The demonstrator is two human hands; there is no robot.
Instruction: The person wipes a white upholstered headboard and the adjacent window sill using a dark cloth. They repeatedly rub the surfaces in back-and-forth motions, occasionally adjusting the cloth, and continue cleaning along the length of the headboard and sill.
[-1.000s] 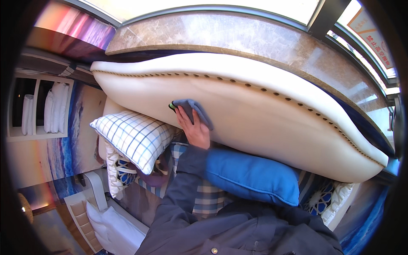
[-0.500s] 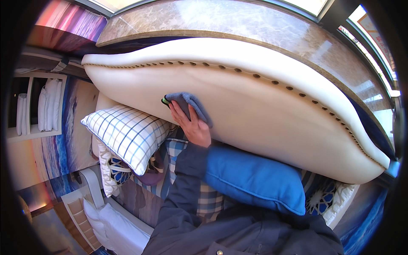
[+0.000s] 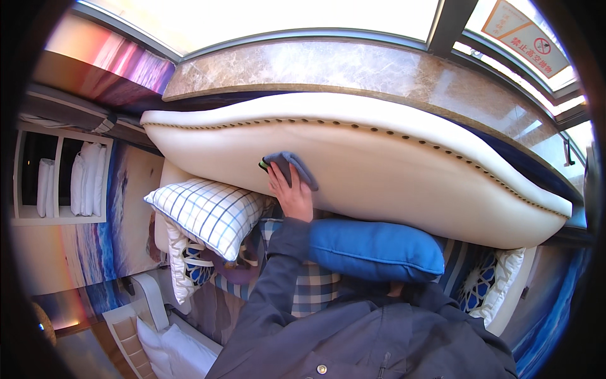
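One folded grey cloth (image 3: 302,170) is pressed against the face of the long cream padded backrest (image 3: 404,174), left of its middle. The left hand (image 3: 295,199) holds it there, fingers bent lightly over its near side and thumb to the right, gripping the fold. Of the right hand (image 3: 396,289) only a sliver of skin shows at the near edge of the blue cushion (image 3: 375,249); whether its fingers hold anything, I cannot tell.

Compared with half a second ago, the view has tilted so that more of the window (image 3: 284,19) shows beyond the marble sill (image 3: 315,66), and the notice (image 3: 527,41) at the far right has come fully into sight. The cloth stays on about the same part of the backrest. The blue cushion, whose right end dipped toward the near side, now lies more level, and the sliver of skin beside it is new.

The cloth's long axis slants from far left to near right, and its corner with the green and black trim points left. Nearer and to the left of the cloth lies the checked cushion (image 3: 208,211), well apart from the blue one.
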